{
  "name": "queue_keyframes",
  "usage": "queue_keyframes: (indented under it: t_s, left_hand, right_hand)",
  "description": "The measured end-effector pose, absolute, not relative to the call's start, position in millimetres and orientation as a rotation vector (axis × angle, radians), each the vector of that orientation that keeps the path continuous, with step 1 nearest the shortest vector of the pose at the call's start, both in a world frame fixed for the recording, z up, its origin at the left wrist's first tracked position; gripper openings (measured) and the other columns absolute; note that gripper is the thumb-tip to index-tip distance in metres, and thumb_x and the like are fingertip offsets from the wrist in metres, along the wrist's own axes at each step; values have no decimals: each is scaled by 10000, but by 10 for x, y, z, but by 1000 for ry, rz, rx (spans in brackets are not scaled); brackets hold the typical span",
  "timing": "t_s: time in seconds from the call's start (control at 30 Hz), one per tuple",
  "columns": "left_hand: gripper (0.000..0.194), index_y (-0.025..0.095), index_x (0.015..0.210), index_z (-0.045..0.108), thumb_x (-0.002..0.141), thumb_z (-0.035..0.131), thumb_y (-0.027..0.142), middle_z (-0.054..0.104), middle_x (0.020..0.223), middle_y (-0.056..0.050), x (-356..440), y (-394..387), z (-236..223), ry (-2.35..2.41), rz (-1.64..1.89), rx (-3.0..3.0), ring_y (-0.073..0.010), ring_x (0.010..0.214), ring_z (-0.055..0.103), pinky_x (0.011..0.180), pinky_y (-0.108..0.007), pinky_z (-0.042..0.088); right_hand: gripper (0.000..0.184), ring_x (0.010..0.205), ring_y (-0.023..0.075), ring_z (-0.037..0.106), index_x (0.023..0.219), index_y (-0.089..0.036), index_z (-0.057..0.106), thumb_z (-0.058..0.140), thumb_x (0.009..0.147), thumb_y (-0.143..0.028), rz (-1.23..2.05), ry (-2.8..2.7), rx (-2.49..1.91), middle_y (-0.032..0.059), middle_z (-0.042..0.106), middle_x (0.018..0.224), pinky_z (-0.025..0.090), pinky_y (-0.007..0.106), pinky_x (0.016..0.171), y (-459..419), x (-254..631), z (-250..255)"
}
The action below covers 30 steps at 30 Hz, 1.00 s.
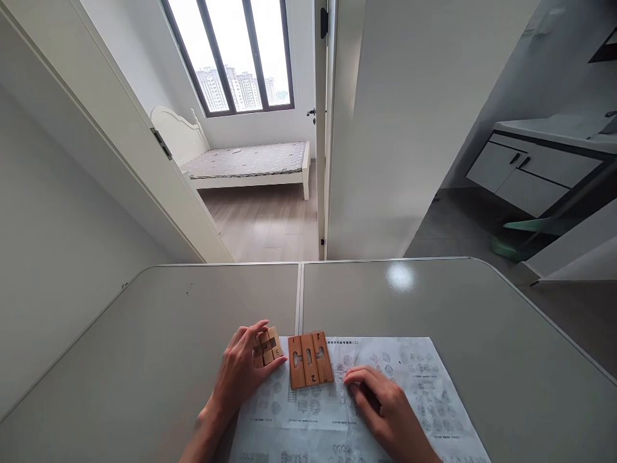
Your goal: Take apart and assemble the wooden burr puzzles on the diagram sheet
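My left hand [245, 363] is wrapped round a small group of light wooden puzzle pieces [268, 347], thumb on the near side and fingers on the far side. Part of the group is hidden by the hand. Just to the right lie three darker reddish-brown wooden puzzle pieces [311, 370], side by side, with cut-out slots and printed numbers. They rest on a printed instruction sheet [400, 411] covered with small line drawings. My right hand [383, 405] rests on the sheet right of these pieces, fingers loosely bent and thumb apart, holding nothing.
A grey folding table [183, 334] with a pale rim and a centre seam carries everything. Beyond it, a doorway shows a bed [250, 161] under a window [236, 51]. A wall stands behind the table, and a sink cabinet [535, 167] is at the right.
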<state>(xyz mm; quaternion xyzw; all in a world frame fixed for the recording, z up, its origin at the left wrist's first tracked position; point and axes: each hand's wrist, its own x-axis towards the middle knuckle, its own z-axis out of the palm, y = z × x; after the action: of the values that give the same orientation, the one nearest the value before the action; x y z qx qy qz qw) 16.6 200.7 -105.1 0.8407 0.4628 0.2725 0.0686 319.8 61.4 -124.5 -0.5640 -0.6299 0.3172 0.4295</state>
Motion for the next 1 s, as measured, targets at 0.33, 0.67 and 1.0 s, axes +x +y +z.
queue_keyframes:
  t_s: [0.33,0.67,1.0]
  left_hand:
    - [687,281,1356,548,806,890,509,735,1100,-70,511,1695,-876,1227,932,2445,-272,941,752,794,-396,655]
    - [830,255,1265,564,613,1018,494,763,1059,-49,1636,1582,-773,943,781,2458,-278,934,684,840,-421,593]
    - [742,251,1207,575,625,1021,363,731,1074,-51,1615,1639,-1014,990,653,2562,-301,960,656,820,-436,576]
  right_hand:
    - [251,955,245,756,1008,-245,719,498,1081,-338,852,-1550,-1419,88,786,1051,615,329,864,608,3198,-1201]
    - [379,577,175,550,1040,-208,698,559,1029,-561,965,-930,-1451,-20,592,661,489,258,552,631,3328,-1378]
    - [383,605,187,582,1017,-197,700,547,1033,-548,906,-993,-1502,2,620,711,514,277,582,649,3288,-1372]
